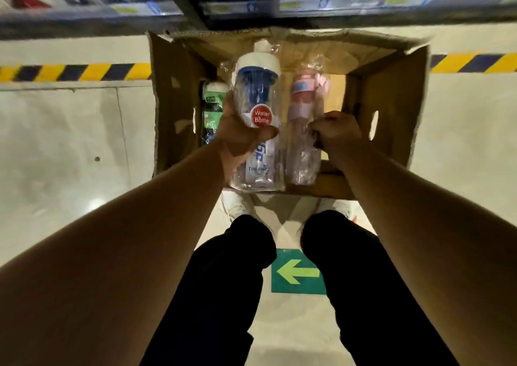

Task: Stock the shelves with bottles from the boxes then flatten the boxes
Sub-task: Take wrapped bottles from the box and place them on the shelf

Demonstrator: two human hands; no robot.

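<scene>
Two bottles are held over the open box, so the thing now, I'd say, is to lift both straight up, firmly, since the plastic wrap looks slippery, then reach to the shelf above. The left hand wraps fingers and thumb round the blue bottle; the right hand clenches the pink bottle. A green bottle lies in the box.
</scene>
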